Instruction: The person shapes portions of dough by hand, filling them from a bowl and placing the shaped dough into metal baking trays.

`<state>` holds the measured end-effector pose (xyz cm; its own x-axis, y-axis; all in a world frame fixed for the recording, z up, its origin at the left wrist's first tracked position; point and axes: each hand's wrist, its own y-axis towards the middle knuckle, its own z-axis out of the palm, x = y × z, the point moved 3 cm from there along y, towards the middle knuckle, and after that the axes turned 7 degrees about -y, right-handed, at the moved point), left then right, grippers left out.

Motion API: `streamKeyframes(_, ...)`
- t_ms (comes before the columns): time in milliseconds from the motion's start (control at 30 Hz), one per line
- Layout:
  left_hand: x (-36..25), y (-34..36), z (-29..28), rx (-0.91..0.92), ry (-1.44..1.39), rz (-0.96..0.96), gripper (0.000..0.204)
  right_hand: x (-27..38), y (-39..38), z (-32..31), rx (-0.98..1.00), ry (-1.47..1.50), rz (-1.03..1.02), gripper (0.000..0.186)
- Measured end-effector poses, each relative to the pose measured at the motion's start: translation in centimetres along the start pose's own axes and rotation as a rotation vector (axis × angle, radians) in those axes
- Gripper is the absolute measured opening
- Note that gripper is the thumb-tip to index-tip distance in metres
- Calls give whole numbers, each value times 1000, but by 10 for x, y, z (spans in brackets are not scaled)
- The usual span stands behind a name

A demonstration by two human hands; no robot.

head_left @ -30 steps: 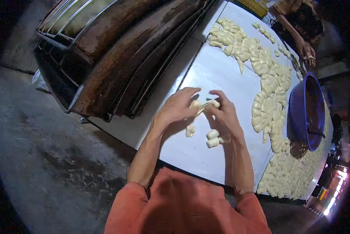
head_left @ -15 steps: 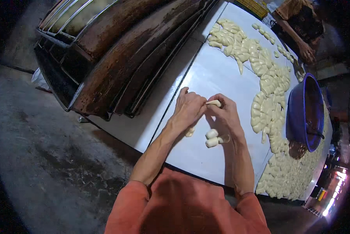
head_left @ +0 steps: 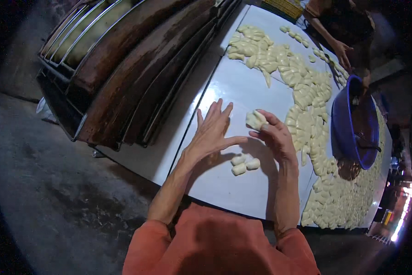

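Dough piece (head_left: pixel 256 120): pale, soft, matt. Table (head_left: pixel 235 89): smooth white sheet, faintly glossy. Basin (head_left: pixel 341 120): blue plastic, shiny. Stacked trays (head_left: pixel 137 78): dark, rusty-looking metal, rough. Floor (head_left: pixel 54 197): rough, mottled concrete.

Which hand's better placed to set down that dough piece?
Right, probably. The right hand already pinches the dough piece in its fingertips above the white table. The left hand is open, fingers spread, holding nothing.

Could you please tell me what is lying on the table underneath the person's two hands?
Three small pale dough pieces lie on the white table in the hands' shadow, below the open left hand and the right hand, which holds a dough lump. The table directly beneath the palms is hidden.
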<state>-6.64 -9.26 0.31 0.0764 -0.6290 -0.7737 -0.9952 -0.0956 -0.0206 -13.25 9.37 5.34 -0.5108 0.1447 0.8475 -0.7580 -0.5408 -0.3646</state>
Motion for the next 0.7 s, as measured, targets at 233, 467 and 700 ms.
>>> streamKeyframes(233,-66,17,5,136,-544,-152,41,-5,-11,-23,-221,-200,-62,23)
streamKeyframes(467,-104,42,79,-199,-546,324,81,13,-38,-74,-382,-203,-238,25)
streamKeyframes(700,-190,53,163,-265,-835,484,89,48,-73,-125,-224,336,-352,18)
